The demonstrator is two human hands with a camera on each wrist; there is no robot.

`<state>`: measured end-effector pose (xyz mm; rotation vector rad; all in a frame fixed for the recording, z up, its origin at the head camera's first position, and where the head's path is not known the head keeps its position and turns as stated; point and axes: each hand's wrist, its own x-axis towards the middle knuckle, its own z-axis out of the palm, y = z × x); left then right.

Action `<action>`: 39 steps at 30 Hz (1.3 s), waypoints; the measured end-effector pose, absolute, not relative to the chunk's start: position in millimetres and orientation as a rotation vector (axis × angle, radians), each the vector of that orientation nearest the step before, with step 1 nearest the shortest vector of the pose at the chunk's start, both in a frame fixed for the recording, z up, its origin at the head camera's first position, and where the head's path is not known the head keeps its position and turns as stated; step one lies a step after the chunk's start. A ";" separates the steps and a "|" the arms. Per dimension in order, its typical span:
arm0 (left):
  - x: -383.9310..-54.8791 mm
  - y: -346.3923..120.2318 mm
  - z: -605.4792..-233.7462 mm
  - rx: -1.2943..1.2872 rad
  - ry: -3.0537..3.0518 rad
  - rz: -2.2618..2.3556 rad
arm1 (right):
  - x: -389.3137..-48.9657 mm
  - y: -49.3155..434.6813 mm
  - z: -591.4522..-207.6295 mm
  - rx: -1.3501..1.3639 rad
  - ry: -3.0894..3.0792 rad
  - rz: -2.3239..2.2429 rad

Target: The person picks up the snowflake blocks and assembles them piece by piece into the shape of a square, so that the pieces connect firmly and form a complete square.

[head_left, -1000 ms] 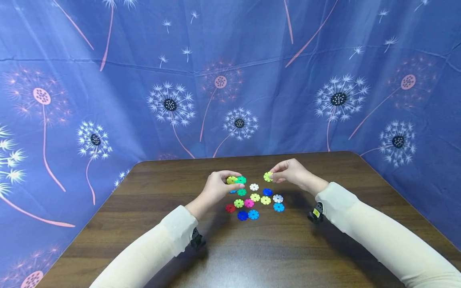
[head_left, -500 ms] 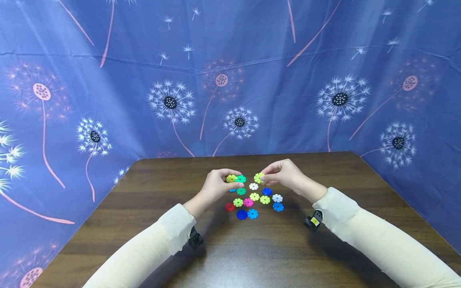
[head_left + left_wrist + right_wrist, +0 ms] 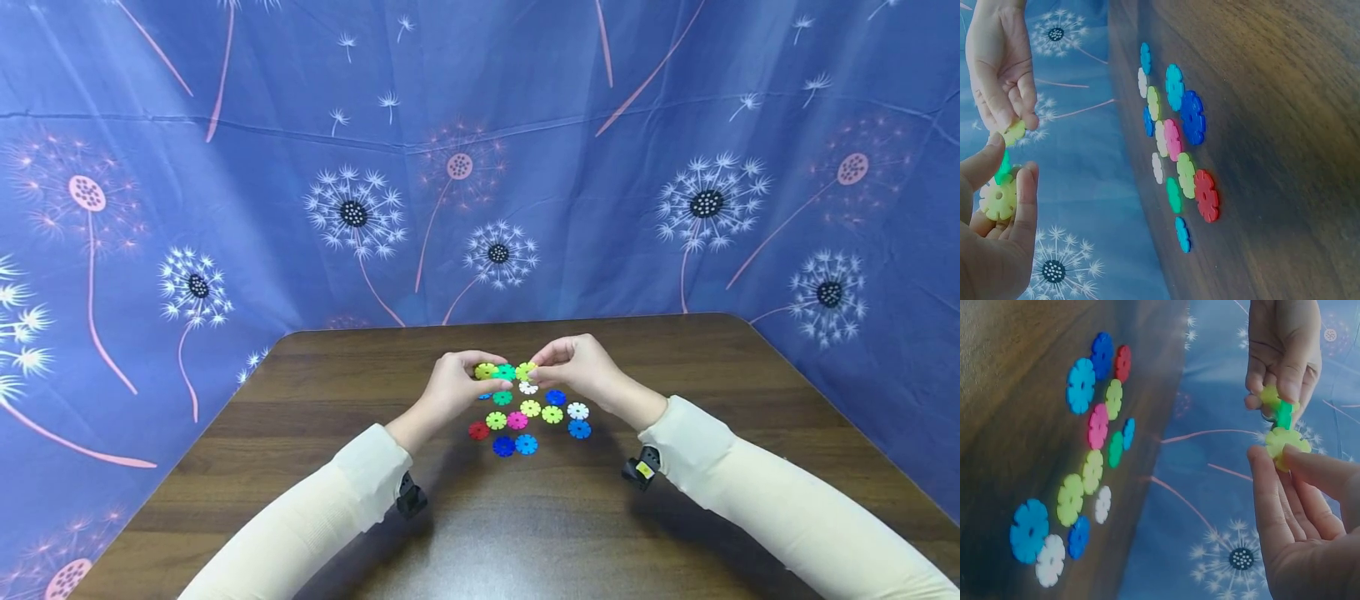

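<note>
My left hand [image 3: 447,387] pinches a joined pair of notched flower discs above the table: a yellow disc [image 3: 999,199] and a green disc [image 3: 505,372] set crosswise to it. Between thumb and fingers, my right hand [image 3: 581,371] holds another yellow disc [image 3: 1286,447]. That disc's edge meets the green one; whether their slots are engaged I cannot tell. Below the hands, loose discs lie flat on the table, among them a white disc [image 3: 1103,504], a pink disc [image 3: 517,421] and a red disc [image 3: 1206,195].
The brown wooden table [image 3: 480,533] carries several more discs, including a dark blue disc [image 3: 504,446] and a light blue disc [image 3: 580,429]. Behind the table's far edge hangs a blue dandelion-print cloth [image 3: 585,250].
My right hand has moved left with its yellow disc, closing the gap to the green disc. My left hand has stayed nearly in place with the joined pair.
</note>
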<state>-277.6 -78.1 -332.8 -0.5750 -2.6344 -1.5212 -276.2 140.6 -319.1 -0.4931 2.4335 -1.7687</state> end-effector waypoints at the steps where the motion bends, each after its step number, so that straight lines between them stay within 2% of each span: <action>1: -277.7 -77.7 -333.0 -0.583 -2.634 -1.510 | -276.3 139.9 -320.0 -0.484 2.427 -1.780; 16: -278.4 -73.6 -329.1 -0.583 -2.599 -1.421 | -274.0 127.8 -326.1 -0.378 2.420 -1.904; 25: -281.3 -77.7 -329.8 -0.640 -2.695 -1.487 | -275.0 126.8 -326.5 -0.403 2.340 -1.937; 39: -280.3 -68.4 -331.6 -0.564 -2.645 -1.460 | -272.1 128.3 -328.0 -0.466 2.293 -1.940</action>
